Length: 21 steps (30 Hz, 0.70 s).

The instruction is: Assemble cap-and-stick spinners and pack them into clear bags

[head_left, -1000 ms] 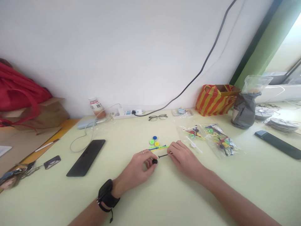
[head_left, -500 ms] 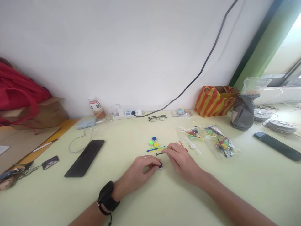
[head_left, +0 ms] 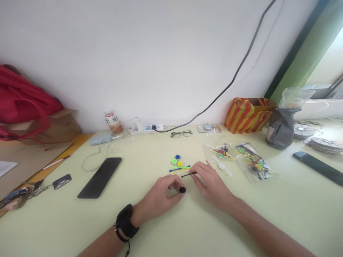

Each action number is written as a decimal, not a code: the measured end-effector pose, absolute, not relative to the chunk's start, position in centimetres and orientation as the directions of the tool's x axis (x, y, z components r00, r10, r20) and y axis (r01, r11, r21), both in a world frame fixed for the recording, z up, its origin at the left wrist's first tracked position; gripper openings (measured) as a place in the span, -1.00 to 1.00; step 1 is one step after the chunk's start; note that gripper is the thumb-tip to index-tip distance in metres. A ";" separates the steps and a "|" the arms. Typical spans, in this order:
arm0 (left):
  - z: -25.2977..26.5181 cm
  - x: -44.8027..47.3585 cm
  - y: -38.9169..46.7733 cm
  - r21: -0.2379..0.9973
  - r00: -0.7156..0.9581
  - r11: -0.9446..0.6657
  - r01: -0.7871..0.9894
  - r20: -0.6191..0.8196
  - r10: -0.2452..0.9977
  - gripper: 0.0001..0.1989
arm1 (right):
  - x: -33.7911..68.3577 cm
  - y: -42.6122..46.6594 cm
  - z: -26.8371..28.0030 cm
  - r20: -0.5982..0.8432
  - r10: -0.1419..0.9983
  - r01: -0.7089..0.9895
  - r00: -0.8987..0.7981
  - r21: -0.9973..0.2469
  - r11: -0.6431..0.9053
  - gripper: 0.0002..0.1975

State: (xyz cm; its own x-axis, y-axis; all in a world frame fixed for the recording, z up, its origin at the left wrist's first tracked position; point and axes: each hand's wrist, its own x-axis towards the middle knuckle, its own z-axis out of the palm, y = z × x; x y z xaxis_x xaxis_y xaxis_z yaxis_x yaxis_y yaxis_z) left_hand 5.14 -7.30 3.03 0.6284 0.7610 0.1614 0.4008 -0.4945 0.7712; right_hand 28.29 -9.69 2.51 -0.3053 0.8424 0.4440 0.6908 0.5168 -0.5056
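Observation:
Between thumb and fingertips, my left hand (head_left: 166,192) pinches a small round black base (head_left: 182,190), its flat dark face turned toward me. My right hand (head_left: 208,182) grips a thin black arrow pointer (head_left: 187,175) that sticks out to the left of the fingers. Just beyond the hands stand a blue disc (head_left: 177,157), a green disc (head_left: 174,162) and a yellow disc (head_left: 179,164). Blue, green and yellow arrow pointers (head_left: 178,169) lie in front of them. To the right of them are a white pointer (head_left: 226,169) and a white disc (head_left: 221,166), with a red pointer partly behind my right hand.
Clear bags of coloured parts (head_left: 252,162) lie at the right. A black phone (head_left: 99,177), keys (head_left: 32,191), a bottle (head_left: 112,121), a power strip (head_left: 146,129), glasses (head_left: 181,134), a striped bag (head_left: 246,116) and a dark long case (head_left: 318,167) surround the work area.
My left hand has turned the black base so its flat face shows. My right hand has raised the black pointer slightly off the table. The whole view has shifted a little.

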 end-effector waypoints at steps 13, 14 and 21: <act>2.6 5.5 -6.7 0.949 0.489 -0.228 0.220 0.095 0.867 -0.75 | 28.3 -9.7 3.7 0.409 0.912 0.461 -0.030 -0.804 0.375 -0.87; 2.5 5.5 -6.6 0.963 0.485 -0.190 0.192 0.075 0.871 -0.73 | 28.3 -9.7 3.9 0.358 0.934 0.382 -0.021 -0.860 0.338 -0.87; 2.0 5.3 -6.0 0.994 0.499 -0.067 0.083 0.017 0.866 -0.63 | 28.3 -9.8 4.7 0.164 0.982 -0.015 -0.099 -0.986 0.163 -0.78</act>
State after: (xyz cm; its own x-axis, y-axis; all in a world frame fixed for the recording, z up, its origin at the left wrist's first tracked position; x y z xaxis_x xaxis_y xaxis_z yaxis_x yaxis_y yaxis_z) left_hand 5.33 -5.99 2.03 0.4991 0.8664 0.0173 0.0826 -0.0675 0.9943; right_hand 28.28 -9.75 4.70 -0.0986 0.9815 0.1640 -0.0155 0.1633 -0.9865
